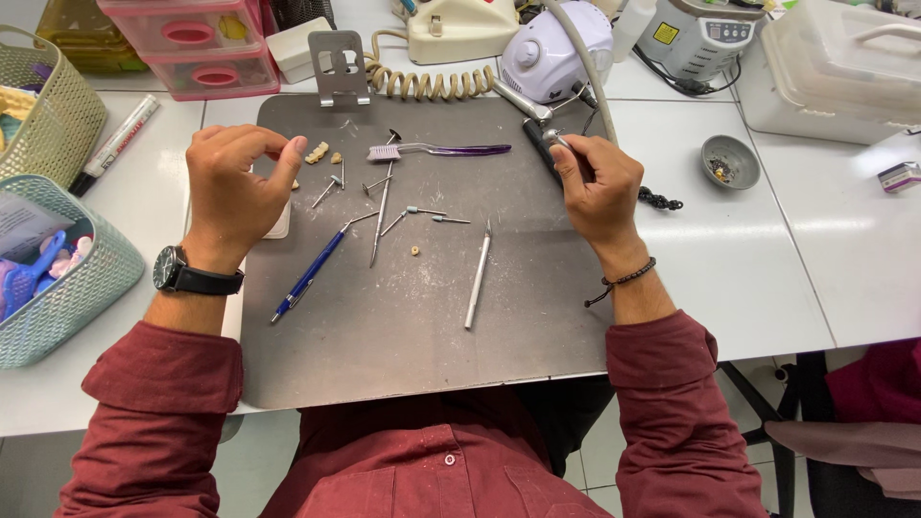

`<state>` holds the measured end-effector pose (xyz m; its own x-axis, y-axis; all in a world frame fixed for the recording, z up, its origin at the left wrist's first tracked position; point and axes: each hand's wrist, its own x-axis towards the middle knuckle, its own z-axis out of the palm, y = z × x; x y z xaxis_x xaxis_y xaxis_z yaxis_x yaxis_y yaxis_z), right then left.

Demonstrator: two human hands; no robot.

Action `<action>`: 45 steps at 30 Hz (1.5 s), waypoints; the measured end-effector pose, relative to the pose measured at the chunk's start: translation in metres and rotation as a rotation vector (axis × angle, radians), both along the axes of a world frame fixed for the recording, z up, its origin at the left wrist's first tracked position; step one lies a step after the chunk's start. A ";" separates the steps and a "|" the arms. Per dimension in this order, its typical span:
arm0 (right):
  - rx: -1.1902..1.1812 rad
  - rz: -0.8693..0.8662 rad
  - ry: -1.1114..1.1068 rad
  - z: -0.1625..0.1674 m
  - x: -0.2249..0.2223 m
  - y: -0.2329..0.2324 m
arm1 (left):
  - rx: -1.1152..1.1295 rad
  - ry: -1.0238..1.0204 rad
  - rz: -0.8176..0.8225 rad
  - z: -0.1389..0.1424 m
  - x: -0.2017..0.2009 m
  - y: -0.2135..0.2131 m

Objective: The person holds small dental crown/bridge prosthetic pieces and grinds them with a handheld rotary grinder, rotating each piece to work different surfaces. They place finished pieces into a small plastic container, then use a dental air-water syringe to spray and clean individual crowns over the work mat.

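Black slim rotary handpiece (537, 144) lies clamped in the right hand (597, 187), its long axis running up-left over the grey mat surface (403, 326); left hand (235, 182) pinches fingertips together near a small cream tooth piece (317, 152).

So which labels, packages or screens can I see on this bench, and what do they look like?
Machine: grey, top right of the mat, with a yellow square sticker and a small panel of buttons.
Small box: far right edge of the table, purple and white.
Marker pen: left of the mat beside the baskets, white barrel with a printed label, dark cap.
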<state>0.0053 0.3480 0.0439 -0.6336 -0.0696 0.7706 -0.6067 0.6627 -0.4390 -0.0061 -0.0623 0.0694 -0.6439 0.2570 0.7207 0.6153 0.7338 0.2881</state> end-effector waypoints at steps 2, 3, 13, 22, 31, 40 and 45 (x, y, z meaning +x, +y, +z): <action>0.003 0.027 -0.015 -0.001 -0.001 0.000 | 0.015 -0.009 -0.005 -0.003 0.000 -0.001; 0.003 0.042 -0.025 -0.002 -0.001 -0.001 | 0.020 -0.004 -0.007 -0.005 0.001 -0.002; -0.134 0.232 -0.235 0.006 0.004 0.003 | -0.009 -0.023 -0.021 -0.013 -0.002 -0.001; -0.236 0.517 -0.468 0.016 0.014 0.007 | -0.058 -0.037 -0.040 -0.016 -0.012 0.011; -0.144 0.467 -0.437 0.009 -0.006 0.016 | -0.211 -0.083 0.001 -0.015 -0.022 0.029; -0.161 0.471 -0.433 0.004 -0.016 0.018 | -0.271 -0.126 0.007 -0.021 -0.028 0.031; -0.191 0.456 -0.485 0.000 -0.015 0.017 | -0.303 -0.124 -0.013 -0.024 -0.029 0.030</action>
<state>-0.0095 0.3651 0.0444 -0.8496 -0.3018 0.4326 -0.5117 0.2725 -0.8148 -0.0348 -0.0326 0.0458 -0.7175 0.4563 0.5263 0.5987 0.7902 0.1310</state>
